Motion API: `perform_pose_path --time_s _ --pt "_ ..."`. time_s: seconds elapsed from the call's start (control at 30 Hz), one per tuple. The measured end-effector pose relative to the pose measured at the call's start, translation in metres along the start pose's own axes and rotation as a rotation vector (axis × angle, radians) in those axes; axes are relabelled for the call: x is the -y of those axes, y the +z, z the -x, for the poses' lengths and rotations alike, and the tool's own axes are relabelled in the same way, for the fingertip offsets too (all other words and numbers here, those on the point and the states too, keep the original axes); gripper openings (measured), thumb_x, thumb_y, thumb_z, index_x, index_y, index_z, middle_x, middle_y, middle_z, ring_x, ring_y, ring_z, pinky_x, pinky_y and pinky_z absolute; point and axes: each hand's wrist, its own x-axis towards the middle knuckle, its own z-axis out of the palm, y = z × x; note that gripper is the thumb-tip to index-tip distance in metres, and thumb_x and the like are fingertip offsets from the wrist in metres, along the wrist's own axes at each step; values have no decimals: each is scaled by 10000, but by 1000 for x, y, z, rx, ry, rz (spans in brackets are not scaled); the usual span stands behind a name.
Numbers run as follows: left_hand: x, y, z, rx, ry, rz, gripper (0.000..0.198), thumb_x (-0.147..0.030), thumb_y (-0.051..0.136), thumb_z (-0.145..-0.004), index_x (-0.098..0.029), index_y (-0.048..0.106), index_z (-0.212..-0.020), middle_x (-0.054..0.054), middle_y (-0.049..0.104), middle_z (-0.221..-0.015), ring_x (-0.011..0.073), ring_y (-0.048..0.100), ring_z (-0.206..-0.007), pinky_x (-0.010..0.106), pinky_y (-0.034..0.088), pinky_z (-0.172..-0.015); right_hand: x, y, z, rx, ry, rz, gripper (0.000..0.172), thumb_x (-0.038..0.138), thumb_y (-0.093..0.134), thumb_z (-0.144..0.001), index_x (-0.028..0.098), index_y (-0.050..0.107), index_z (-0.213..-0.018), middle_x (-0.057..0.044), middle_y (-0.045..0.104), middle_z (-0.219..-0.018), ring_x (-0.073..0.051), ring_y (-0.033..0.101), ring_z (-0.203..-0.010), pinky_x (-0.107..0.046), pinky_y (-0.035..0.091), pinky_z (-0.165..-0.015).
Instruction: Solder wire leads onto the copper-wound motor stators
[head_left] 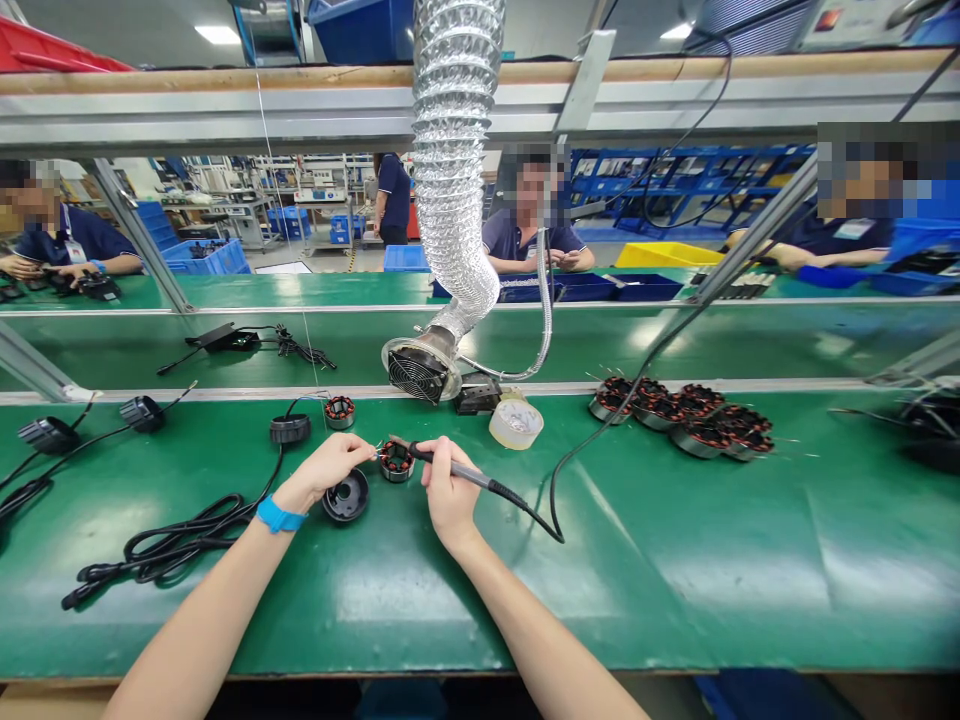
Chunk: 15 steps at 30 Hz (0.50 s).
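Pinching likely delicate wire (378,453) left of the stator (397,469), your left hand (335,468); your right hand (451,492) grips the soldering iron (471,474). Hold the stator, probably stiff, by its outside.

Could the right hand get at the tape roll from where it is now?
Probably yes: the tape roll sits just beyond the right hand, with bare green bench between. But that hand holds a soldering iron, which would hamper grasping.
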Motion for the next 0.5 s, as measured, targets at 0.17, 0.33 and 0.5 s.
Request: perform_pose_path --time_s 0.17,0.33,0.5 --pt "1 0 -1 -2 -1 8 402 -540 580 -722 -150 676 -727 41 642 -678 231 582 -727 303 408 -662 -5 1 0 64 -35 81 369 409 392 -988 185 671 -897 7 591 -616 -140 591 -569 -271 493 -605" --pt "0 0 0 6 9 20 398 -530 575 -731 -146 678 -733 48 657 -718 223 582 -737 302 412 -679 -7 3 -2 170 -168 231 262 310 422 -973 206 643 -1068 -70 674 -967 -197 645 -910 -340 503 -858" --pt "2 0 -1 28 5 54 395 -522 577 -737 -137 667 -743 46 645 -718 211 564 -713 299 400 -669 -17 8 -3 320 -223 410 520 235 644 -797 223 513 -1300 -92 605 -1146 -241 610 -1028 -369 501 -903"
